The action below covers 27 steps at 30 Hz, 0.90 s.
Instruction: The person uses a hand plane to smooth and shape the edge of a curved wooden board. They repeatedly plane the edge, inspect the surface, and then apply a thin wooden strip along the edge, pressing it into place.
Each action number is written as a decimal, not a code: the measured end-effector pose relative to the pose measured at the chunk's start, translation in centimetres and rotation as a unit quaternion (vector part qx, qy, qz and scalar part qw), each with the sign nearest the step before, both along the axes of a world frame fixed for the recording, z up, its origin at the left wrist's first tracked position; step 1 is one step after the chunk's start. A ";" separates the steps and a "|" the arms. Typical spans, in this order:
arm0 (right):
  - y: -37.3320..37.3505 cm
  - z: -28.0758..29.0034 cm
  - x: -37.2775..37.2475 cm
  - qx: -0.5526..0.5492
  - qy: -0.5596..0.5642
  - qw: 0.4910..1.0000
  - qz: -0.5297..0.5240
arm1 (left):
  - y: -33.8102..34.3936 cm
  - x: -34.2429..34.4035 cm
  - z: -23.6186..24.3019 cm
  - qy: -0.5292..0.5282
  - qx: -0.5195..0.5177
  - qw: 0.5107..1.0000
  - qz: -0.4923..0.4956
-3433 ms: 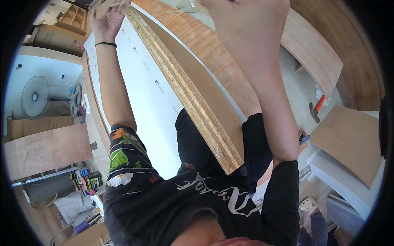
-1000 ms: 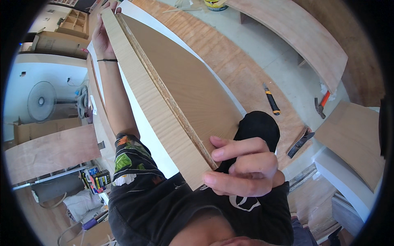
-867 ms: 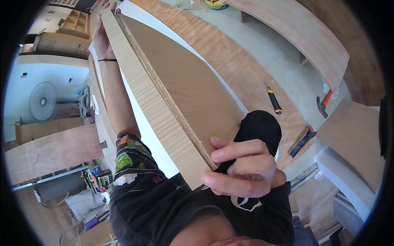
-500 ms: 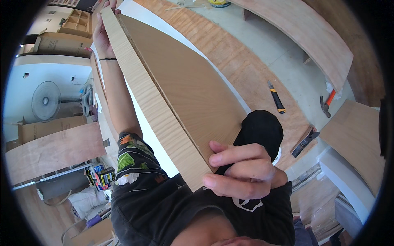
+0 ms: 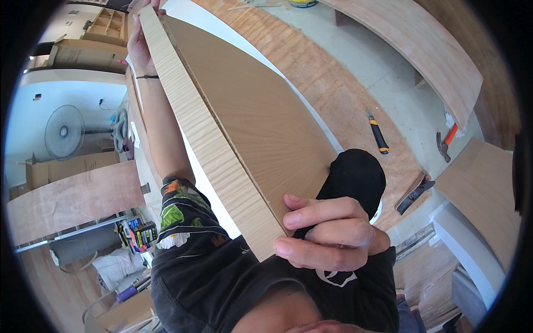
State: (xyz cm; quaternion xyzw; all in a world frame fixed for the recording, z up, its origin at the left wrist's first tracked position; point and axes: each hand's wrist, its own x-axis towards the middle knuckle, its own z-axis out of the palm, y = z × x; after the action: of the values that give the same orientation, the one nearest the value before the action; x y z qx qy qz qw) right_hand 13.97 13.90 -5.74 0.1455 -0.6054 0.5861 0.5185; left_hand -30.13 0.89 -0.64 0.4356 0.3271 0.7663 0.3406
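Note:
A light wood-veneer board [image 5: 250,105] is held up slantwise in front of me, its pale edge strip [image 5: 205,139] facing me. A thin dark line runs along the joint between strip and face. My left hand [image 5: 140,50] grips the board's far end at the upper left, its fingers partly hidden behind it. At the near end, my right hand [image 5: 330,230] is closed on the corner, with fingertips pressed against the edge. A white surface [image 5: 202,177] shows behind the board.
On the plywood worktop [image 5: 327,77] to the right lie a utility knife [image 5: 378,133] and a hand plane [image 5: 415,195]. A hammer [image 5: 446,143] rests beyond, near curved wood panels [image 5: 411,50]. Leftward stand a fan [image 5: 64,132], cardboard boxes [image 5: 83,55] and another panel [image 5: 78,200].
The view has shifted slightly, so the surroundings sit a little lower and farther right. Both hands keep their hold on the board.

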 end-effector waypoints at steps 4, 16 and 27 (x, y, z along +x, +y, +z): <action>0.0 -0.1 -0.2 -0.010 -0.004 1.000 0.000 | 0.0 -0.1 -0.1 0.004 -0.002 1.000 0.012; 0.1 0.1 -0.6 -0.009 -0.012 1.000 -0.015 | -0.6 -0.4 -0.3 0.008 -0.018 0.998 0.058; -0.1 0.2 -0.9 -0.040 -0.006 0.999 -0.001 | -1.4 -1.9 -0.5 0.039 -0.021 0.995 0.087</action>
State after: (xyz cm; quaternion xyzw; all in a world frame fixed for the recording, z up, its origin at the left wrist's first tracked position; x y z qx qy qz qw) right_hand 13.11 13.79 -5.50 0.1200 -0.5847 0.6105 0.5207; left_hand -32.02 -0.49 -1.16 0.4280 0.3932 0.7683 0.2683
